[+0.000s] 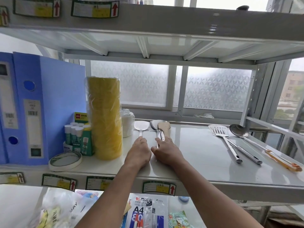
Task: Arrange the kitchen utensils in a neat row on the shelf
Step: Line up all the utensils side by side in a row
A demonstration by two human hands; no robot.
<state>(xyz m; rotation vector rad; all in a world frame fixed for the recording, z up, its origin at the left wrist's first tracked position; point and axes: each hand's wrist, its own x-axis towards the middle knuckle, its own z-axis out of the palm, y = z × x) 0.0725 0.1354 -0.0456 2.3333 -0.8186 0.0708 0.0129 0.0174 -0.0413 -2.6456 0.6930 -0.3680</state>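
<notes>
- left hand (139,152): bare, uncovered
- left forearm (111,195): bare down to the near edge of view
- right hand (166,151): bare, uncovered
- right forearm (210,195): likewise bare
</notes>
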